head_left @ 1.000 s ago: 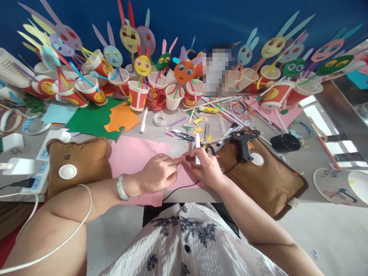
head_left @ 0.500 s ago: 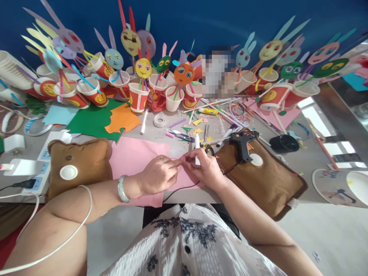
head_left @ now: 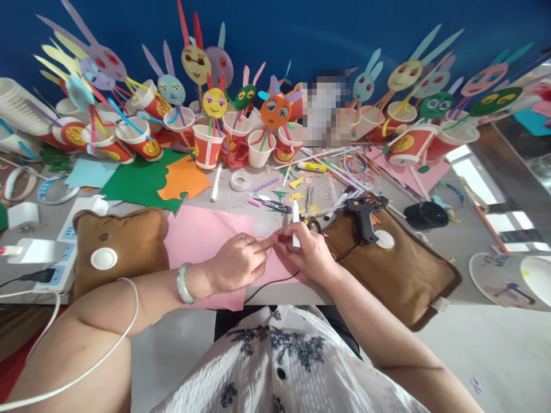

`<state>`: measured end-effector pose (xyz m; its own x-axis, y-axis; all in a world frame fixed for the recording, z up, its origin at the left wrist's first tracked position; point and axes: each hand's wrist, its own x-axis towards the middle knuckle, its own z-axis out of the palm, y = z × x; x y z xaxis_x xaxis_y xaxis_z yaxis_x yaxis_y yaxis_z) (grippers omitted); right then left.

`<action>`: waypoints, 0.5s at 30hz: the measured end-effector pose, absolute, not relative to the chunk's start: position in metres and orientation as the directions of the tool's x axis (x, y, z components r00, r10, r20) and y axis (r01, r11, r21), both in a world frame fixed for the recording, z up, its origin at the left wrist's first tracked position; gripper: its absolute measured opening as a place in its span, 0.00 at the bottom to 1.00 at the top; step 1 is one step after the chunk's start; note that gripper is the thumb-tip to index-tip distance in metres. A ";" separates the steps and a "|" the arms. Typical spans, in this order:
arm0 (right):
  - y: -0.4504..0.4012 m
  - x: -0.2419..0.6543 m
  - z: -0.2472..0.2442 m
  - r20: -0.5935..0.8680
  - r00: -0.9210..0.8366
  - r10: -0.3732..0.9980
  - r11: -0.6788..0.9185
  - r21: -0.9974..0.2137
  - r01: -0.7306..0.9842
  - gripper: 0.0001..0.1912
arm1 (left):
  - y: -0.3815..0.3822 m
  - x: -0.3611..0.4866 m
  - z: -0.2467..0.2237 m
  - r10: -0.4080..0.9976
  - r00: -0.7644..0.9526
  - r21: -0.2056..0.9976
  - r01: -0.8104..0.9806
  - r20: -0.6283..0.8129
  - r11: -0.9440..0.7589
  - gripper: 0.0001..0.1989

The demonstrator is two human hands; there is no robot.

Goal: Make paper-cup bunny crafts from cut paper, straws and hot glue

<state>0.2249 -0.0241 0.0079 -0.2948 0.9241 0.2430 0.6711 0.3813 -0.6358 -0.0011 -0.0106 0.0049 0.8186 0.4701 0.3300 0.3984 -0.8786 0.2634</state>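
Note:
My right hand (head_left: 307, 249) is closed around a white marker (head_left: 295, 221) that stands nearly upright between thumb and fingers. My left hand (head_left: 241, 258), with a ring on one finger, is pinched and meets the right fingertips. A thin curved line, perhaps a loop or a paper edge, shows beside the left fingertips; what they hold is too small to name. Both hands are above a pink paper sheet (head_left: 202, 229). Scissors (head_left: 273, 205) and a pink-capped pen lie just beyond them.
Cups with paper faces (head_left: 209, 146) line the back. A black glue gun (head_left: 364, 218) rests on a brown cushion (head_left: 396, 269) at the right. Another brown cushion (head_left: 120, 246) and a power strip (head_left: 69, 252) are at the left; a cable crosses my left arm.

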 end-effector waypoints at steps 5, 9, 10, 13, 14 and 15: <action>-0.025 0.233 0.015 0.208 -0.228 0.951 0.307 -0.717 0.627 0.09 | -0.010 -0.001 0.006 0.448 0.841 0.231 0.392 0.302 -0.891 0.11; -0.033 0.238 0.031 0.284 -0.147 0.948 0.310 -0.710 0.632 0.11 | -0.011 -0.001 0.008 0.432 0.865 0.204 0.389 0.256 -0.898 0.12; -0.036 0.239 0.038 0.299 -0.150 0.942 0.324 -0.708 0.628 0.12 | -0.012 -0.001 0.008 0.432 0.869 0.193 0.393 0.242 -0.899 0.12; -0.042 0.238 0.062 0.325 -0.178 0.929 0.362 -0.693 0.623 0.17 | -0.014 -0.001 0.011 0.429 0.881 0.149 0.406 0.199 -0.902 0.14; -0.042 0.238 0.070 0.326 -0.196 0.925 0.374 -0.687 0.623 0.19 | -0.015 0.000 0.013 0.429 0.883 0.131 0.410 0.188 -0.902 0.15; -0.039 0.236 0.077 0.322 -0.212 0.923 0.381 -0.683 0.623 0.19 | -0.016 0.000 0.015 0.423 0.888 0.106 0.410 0.180 -0.906 0.15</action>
<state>0.2361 -0.0391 0.0769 -0.2121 0.9228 0.3216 0.6226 0.3812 -0.6834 -0.0002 -0.0159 0.0146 0.8881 0.4230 0.1800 0.4099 -0.9059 0.1065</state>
